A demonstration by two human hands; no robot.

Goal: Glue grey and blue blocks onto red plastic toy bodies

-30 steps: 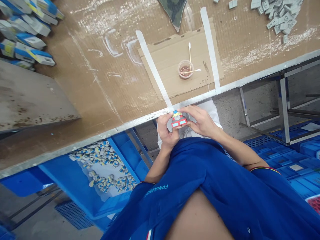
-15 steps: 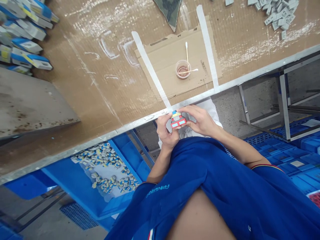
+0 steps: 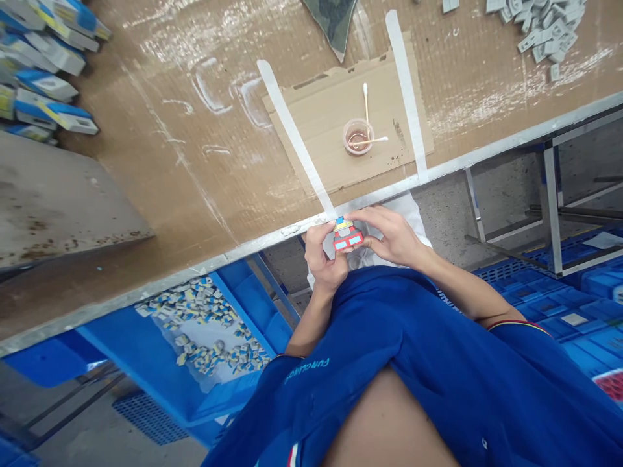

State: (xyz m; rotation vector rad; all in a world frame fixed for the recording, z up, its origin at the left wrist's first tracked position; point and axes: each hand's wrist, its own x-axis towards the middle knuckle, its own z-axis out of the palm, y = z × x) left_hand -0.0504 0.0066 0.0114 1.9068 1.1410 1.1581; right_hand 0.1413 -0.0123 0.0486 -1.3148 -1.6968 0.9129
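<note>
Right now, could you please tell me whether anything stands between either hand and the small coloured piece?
Nothing visible does: the left hand and the right hand both hold the coloured piece directly, by the table edge.

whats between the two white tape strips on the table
In the head view, a cup with two swabs, on cardboard.

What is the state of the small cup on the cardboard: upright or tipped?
Upright: the cup has its round, open mouth facing up toward the camera, with two cotton swabs crossing its rim.
</note>
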